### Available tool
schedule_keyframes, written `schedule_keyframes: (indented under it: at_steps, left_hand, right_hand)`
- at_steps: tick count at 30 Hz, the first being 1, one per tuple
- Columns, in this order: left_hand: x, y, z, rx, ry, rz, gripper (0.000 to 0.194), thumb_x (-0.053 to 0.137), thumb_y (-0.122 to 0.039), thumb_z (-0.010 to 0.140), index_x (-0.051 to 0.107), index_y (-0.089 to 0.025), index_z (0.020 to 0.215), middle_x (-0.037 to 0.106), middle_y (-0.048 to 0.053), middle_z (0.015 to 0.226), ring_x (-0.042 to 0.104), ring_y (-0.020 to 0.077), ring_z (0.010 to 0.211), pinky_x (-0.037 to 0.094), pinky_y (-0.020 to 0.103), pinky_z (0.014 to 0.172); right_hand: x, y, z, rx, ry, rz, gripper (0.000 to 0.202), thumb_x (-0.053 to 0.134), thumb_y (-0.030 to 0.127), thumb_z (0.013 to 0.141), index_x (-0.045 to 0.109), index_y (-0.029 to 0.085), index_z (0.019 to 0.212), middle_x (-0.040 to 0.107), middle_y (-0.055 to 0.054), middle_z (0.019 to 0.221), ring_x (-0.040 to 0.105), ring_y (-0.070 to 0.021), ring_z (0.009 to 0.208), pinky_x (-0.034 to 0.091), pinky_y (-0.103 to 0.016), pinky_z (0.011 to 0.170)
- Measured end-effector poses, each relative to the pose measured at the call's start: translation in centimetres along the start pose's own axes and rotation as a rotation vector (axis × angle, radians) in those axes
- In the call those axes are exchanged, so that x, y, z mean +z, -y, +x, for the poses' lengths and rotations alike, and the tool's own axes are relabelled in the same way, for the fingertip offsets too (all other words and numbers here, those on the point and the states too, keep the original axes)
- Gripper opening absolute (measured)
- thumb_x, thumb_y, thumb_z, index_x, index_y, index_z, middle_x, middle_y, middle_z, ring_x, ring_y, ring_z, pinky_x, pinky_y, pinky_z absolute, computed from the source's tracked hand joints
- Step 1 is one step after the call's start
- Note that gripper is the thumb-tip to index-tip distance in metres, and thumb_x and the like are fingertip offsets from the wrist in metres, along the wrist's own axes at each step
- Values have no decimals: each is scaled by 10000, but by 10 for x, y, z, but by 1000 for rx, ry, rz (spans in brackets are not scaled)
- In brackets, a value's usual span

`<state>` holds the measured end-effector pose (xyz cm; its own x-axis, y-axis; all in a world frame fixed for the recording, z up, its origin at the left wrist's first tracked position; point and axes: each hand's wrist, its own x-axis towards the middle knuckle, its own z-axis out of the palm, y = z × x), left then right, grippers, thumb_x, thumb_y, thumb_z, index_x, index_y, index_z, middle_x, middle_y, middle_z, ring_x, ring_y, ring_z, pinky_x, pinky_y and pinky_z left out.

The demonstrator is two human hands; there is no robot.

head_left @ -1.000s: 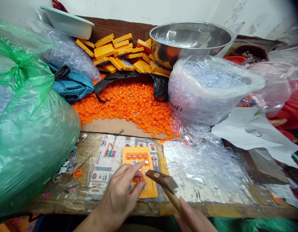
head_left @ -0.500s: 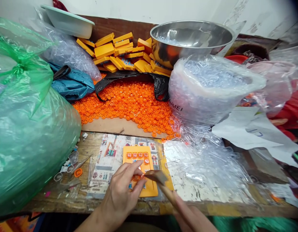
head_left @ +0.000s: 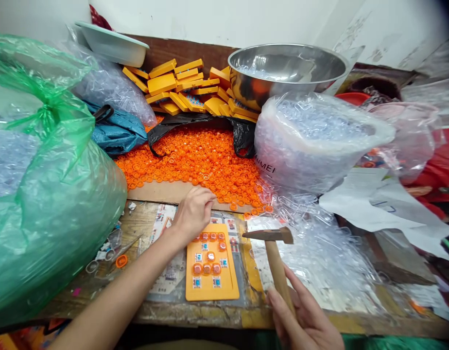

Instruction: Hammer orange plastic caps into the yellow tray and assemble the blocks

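Observation:
My right hand grips the wooden handle of a hammer, its metal head raised right of a yellow panel. The panel lies flat on a printed sheet, with several orange caps set on it and several blue-and-white square pieces showing uncapped. My left hand is beyond the panel's far edge, at the near side of a heap of small orange ring-like caps. Its fingers are curled together, and whatever they hold is hidden. My left forearm passes over the sheet's left part.
A green plastic bag bulges at left. Clear plastic pieces spread on the right beneath a full white bag. Behind stand stacked yellow panels and a steel bowl. Scraps lie on the left of the bench.
My left hand has left the panel and moved forward to the orange heap. The hammer has gone from over the panel to its right, head lifted. The view has shifted slightly.

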<state>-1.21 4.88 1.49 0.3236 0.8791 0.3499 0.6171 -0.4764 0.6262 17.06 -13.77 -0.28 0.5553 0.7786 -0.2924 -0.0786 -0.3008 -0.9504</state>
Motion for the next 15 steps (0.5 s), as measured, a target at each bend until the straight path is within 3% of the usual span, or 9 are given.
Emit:
schedule_keyframes:
  at_steps: [2, 5, 8, 11, 15]
  left_hand:
    - [12, 11, 25, -46, 75, 28, 122, 623, -45, 809, 702, -118, 867, 729, 102, 936, 658, 235, 944, 521, 418, 903]
    - [24, 21, 40, -108, 183, 40, 25, 653, -128, 843, 676, -125, 853, 710, 50, 881, 666, 193, 881, 543, 394, 837]
    - [26, 26, 38, -149, 263, 23, 93, 633, -202, 881, 660, -130, 829, 684, 5, 793, 660, 148, 752, 556, 342, 741]
    - [24, 26, 34, -145, 267, 18, 75, 624, -122, 844, 676, -130, 791, 684, 38, 834, 656, 176, 826, 543, 356, 794]
    - [10, 12, 15, -105, 220, -7, 190, 557, -48, 813, 690, -137, 917, 687, 80, 923, 648, 204, 884, 525, 356, 859]
  right_hand:
    - [6, 2, 1, 14, -29, 27, 705, 814, 476, 665, 602, 208, 1282, 641, 50, 591, 392, -46, 366, 351, -144, 332]
    - [10, 3, 0, 3, -31, 29, 760, 822, 482, 652, 572, 167, 1297, 480, 92, 453, 391, -58, 366, 340, -144, 342]
    - [11, 1, 0, -6, -36, 68, 757, 821, 474, 658, 550, 185, 1304, 618, 55, 601, 397, -31, 364, 327, -131, 339]
    - [11, -1, 1, -22, -54, 71, 704, 816, 469, 669, 576, 227, 1285, 720, 6, 817, 410, -3, 368, 331, -118, 345]
    - [6, -5, 3, -91, -47, 16, 591, 776, 446, 729, 617, 273, 1272, 746, 18, 798, 408, -9, 350, 348, -113, 334]
